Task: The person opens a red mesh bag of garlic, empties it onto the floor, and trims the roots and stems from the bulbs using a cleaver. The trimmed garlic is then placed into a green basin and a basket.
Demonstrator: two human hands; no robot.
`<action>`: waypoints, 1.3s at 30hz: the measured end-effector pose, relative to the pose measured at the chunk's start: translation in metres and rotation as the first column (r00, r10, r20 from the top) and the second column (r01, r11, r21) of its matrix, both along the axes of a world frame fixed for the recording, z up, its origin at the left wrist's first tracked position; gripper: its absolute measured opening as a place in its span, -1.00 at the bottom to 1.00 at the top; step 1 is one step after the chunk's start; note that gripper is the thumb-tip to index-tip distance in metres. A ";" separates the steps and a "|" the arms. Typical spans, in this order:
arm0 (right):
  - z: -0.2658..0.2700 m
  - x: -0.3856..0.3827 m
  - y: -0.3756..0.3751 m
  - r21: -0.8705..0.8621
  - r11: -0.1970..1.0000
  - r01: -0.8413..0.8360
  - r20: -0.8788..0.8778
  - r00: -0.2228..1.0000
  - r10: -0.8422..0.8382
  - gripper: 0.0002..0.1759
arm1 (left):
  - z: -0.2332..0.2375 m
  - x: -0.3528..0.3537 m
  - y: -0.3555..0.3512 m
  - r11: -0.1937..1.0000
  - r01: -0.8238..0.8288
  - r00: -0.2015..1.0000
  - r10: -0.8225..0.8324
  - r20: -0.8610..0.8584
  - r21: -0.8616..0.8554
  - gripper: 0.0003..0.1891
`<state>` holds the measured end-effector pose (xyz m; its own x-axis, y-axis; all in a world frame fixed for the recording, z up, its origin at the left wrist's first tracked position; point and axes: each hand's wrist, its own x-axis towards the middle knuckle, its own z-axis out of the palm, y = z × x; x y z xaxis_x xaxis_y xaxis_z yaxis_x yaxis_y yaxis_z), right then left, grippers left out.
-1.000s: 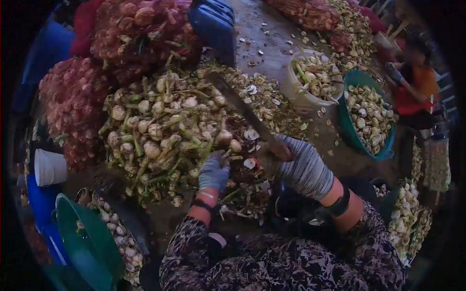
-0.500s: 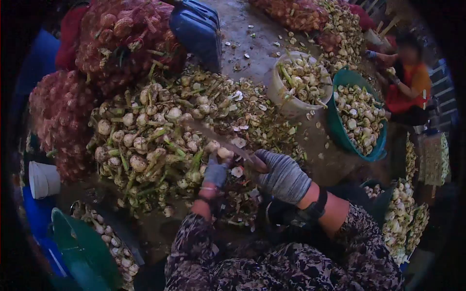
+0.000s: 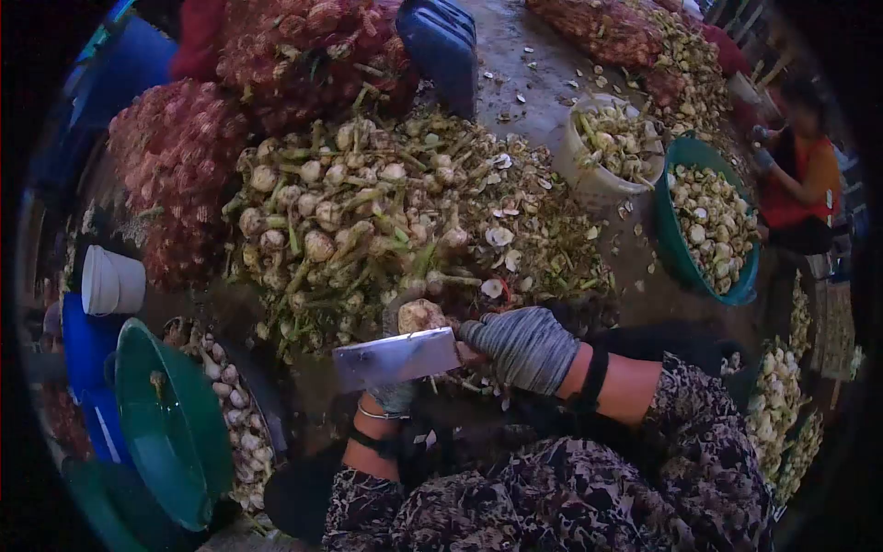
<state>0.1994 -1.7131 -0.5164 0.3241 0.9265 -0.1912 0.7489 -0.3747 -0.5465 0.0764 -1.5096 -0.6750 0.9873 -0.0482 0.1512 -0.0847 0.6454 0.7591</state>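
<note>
My right hand (image 3: 526,350), in a grey knit glove, grips the handle of a cleaver (image 3: 391,359), its broad blade pointing left and turned flat toward me. Just behind the blade's upper edge is a large brownish garlic bulb (image 3: 421,316). My left hand (image 3: 397,396), also gloved, comes up from below and seems closed on that bulb; the blade hides most of its fingers. Right beyond both hands lies a heap of untrimmed garlic (image 3: 317,244) with thick green stems, cut pieces and peelings scattered on its right side.
Red mesh sacks (image 3: 175,147) and a blue jerrycan (image 3: 440,55) stand behind the heap. A white bucket (image 3: 598,184) and green tub (image 3: 685,248) hold garlic at right, near a seated co-worker (image 3: 805,175). A green basin (image 3: 175,451) and white pail (image 3: 112,281) are at left.
The view has swung left, so the scene sits further right. The cleaver has turned from slanting over the heap to lying flat across my left hand. Both hands are nearer my body.
</note>
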 end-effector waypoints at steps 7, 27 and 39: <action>-0.005 -0.026 0.004 -0.063 0.989 -0.133 0.108 0.984 0.139 -0.71 | 0.046 -0.037 -0.023 0.991 -0.133 0.968 0.127 -0.215 -0.014 -0.50; -0.047 -0.009 0.013 0.162 0.887 0.432 -0.792 0.593 -0.144 -0.43 | 0.084 -0.018 -0.057 0.369 -0.501 0.804 0.533 0.263 0.783 -0.06; -0.012 0.005 -0.010 -0.067 0.993 -0.098 -0.052 0.994 0.095 -0.62 | 0.006 -0.046 -0.043 0.733 -0.163 0.909 0.372 -0.189 0.661 -0.75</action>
<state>0.2048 -1.7233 -0.5289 0.2227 0.9370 -0.2691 0.7563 -0.3402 -0.5588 0.0300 -1.5528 -0.6686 0.9633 0.2458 -0.1083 0.1095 0.0090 0.9939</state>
